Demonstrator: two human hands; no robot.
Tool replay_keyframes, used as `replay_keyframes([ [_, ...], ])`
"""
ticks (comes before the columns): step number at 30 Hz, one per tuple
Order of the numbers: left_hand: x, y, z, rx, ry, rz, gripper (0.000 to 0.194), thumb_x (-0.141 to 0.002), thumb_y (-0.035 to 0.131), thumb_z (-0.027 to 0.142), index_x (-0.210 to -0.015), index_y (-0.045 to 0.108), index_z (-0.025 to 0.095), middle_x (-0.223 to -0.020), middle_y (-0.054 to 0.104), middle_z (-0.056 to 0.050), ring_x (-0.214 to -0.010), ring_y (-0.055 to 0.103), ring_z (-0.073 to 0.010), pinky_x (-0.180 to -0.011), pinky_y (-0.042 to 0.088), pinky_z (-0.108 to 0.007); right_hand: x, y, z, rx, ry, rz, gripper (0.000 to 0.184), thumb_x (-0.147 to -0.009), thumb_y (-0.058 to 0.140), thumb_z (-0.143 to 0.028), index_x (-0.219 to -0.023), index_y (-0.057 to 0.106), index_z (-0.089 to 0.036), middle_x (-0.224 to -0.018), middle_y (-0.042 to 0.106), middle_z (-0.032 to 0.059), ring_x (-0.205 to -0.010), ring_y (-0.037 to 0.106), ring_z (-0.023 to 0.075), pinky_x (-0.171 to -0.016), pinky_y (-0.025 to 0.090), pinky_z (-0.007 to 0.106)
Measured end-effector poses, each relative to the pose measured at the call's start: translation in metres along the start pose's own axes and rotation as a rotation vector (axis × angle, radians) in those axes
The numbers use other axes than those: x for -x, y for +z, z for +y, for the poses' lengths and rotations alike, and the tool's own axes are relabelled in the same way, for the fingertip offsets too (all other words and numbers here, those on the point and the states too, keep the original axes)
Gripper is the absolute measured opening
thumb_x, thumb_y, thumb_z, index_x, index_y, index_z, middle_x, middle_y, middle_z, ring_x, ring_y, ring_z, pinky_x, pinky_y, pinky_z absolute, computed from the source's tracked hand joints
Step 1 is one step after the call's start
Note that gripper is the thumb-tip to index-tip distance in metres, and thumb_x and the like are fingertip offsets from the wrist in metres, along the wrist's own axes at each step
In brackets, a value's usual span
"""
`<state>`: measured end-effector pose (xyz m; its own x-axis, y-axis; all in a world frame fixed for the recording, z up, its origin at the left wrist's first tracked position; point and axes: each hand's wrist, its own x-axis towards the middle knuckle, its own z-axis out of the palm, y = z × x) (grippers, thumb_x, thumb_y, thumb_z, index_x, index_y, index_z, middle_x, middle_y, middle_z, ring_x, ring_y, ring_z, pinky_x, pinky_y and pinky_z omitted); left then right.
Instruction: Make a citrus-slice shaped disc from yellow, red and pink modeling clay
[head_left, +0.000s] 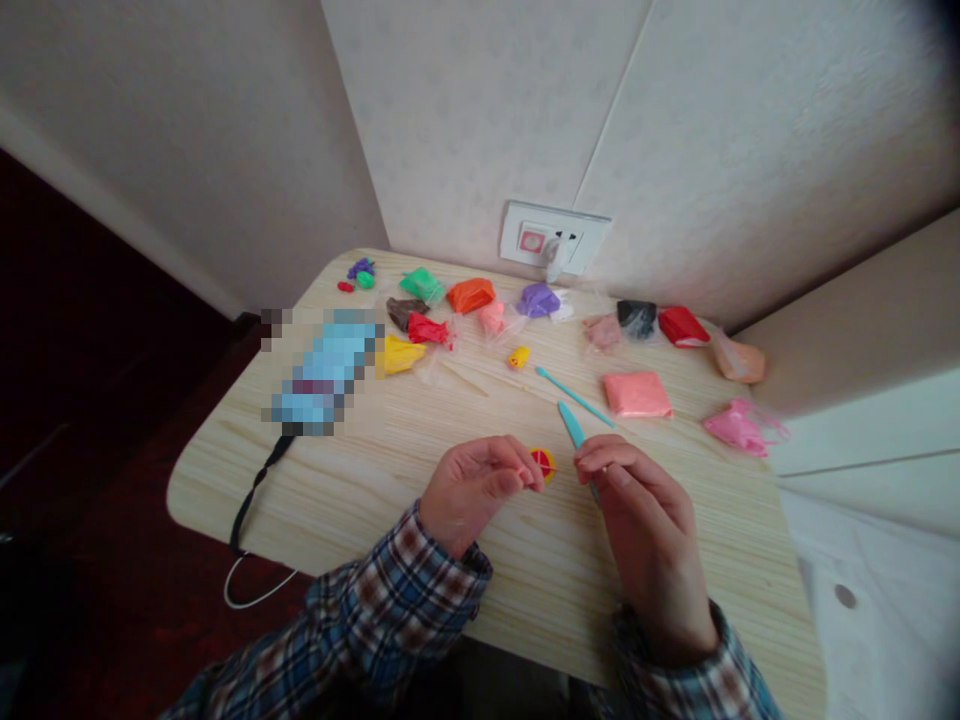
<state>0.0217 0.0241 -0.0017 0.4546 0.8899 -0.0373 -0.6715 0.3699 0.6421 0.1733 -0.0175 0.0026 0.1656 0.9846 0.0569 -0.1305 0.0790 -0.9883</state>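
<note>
As hands [474, 490] [651, 515] flank the disc [545, 460], tabletop [337, 490] spreads leftward to its edge.

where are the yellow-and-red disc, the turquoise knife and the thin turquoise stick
yellow-and-red disc [543, 460], head view, on its red middle
turquoise knife [571, 424], head view, on the blade beyond the fingers
thin turquoise stick [576, 397], head view, halfway along its shaft

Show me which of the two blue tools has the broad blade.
The blue knife, partly hidden by the right hand: its blade is wide and flat, while the other, the blue stick, is slender and lies nearer the wall.
</note>
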Motion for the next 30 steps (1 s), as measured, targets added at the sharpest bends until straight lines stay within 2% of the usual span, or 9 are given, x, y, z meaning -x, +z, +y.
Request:
replay_keyframes([
  [4, 0.0, -0.002, -0.001, 0.013, -0.005, 0.025, 0.021, -0.062, 0.08, 0.026, -0.057, 0.063, 0.014, -0.06, 0.057, 0.001, -0.06, 0.051, -0.0098, -0.062, 0.038, -0.024, 0.0, 0.0, 0.0, 0.011, 0.004, 0.006, 0.016, -0.086, 0.05, -0.024, -0.081, 0.065, -0.023, -0.086, 0.053, 0.0034, -0.087, 0.048, 0.0172, -0.075, 0.037, 0.031],
  [8, 0.0, 0.001, 0.001, -0.071, -0.029, 0.047, 0.026, -0.066, 0.076, 0.035, -0.059, 0.065, 0.013, -0.06, 0.058, -0.002, -0.061, 0.051, -0.0119, -0.06, 0.038, -0.025, 0.0, 0.0, 0.001, 0.013, -0.004, 0.0, 0.017, -0.086, 0.049, -0.023, -0.081, 0.065, -0.023, -0.085, 0.053, 0.0031, -0.086, 0.048, 0.0167, -0.076, 0.037, 0.031],
  [11, 0.0, 0.002, 0.003, -0.143, -0.054, 0.083, 0.032, -0.063, 0.077, 0.042, -0.058, 0.064, 0.013, -0.059, 0.057, -0.002, -0.061, 0.05, -0.0125, -0.061, 0.039, -0.025, 0.0, -0.001, 0.002, 0.051, -0.015, -0.012, 0.016, -0.086, 0.049, -0.024, -0.084, 0.065, -0.024, -0.087, 0.054, 0.0035, -0.087, 0.048, 0.0173, -0.078, 0.038, 0.033],
  [17, 0.002, 0.005, 0.001, -0.296, -0.132, -0.03, 0.029, -0.061, 0.08, 0.035, -0.06, 0.061, 0.013, -0.065, 0.059, 0.0, -0.066, 0.053, -0.0118, -0.07, 0.042, -0.027, 0.002, -0.001, 0.001, 0.113, -0.042, -0.213, 0.018, -0.085, 0.052, -0.03, -0.096, 0.066, -0.028, -0.102, 0.052, 0.0043, -0.1, 0.047, 0.0191, -0.086, 0.04, 0.035],
  [20, 0.002, 0.007, 0.0, -0.286, -0.161, -0.032, 0.028, -0.059, 0.081, 0.032, -0.061, 0.061, 0.012, -0.066, 0.057, 0.001, -0.068, 0.053, -0.0108, -0.069, 0.043, -0.026, 0.002, 0.0, -0.001, 0.116, -0.046, -0.262, 0.016, -0.084, 0.054, -0.03, -0.094, 0.067, -0.029, -0.104, 0.051, 0.0048, -0.101, 0.048, 0.0196, -0.087, 0.042, 0.037],
  [26, 0.0, 0.009, 0.0, -0.259, -0.215, -0.033, 0.031, -0.056, 0.082, 0.036, -0.061, 0.062, 0.012, -0.062, 0.057, 0.001, -0.065, 0.053, -0.0099, -0.068, 0.044, -0.025, 0.001, -0.001, 0.0, 0.091, -0.019, -0.221, 0.007, -0.08, 0.06, -0.026, -0.079, 0.066, -0.027, -0.1, 0.053, 0.0036, -0.096, 0.05, 0.0185, -0.085, 0.042, 0.035],
  [30, 0.001, 0.007, 0.0, -0.202, -0.304, -0.052, 0.034, -0.054, 0.084, 0.034, -0.073, 0.066, 0.013, -0.072, 0.063, -0.001, -0.069, 0.058, -0.0117, -0.071, 0.046, -0.027, 0.002, -0.005, 0.005, -0.006, 0.006, -0.159, 0.007, -0.079, 0.061, -0.029, -0.075, 0.063, -0.025, -0.098, 0.052, 0.0031, -0.093, 0.05, 0.0178, -0.082, 0.042, 0.033],
])
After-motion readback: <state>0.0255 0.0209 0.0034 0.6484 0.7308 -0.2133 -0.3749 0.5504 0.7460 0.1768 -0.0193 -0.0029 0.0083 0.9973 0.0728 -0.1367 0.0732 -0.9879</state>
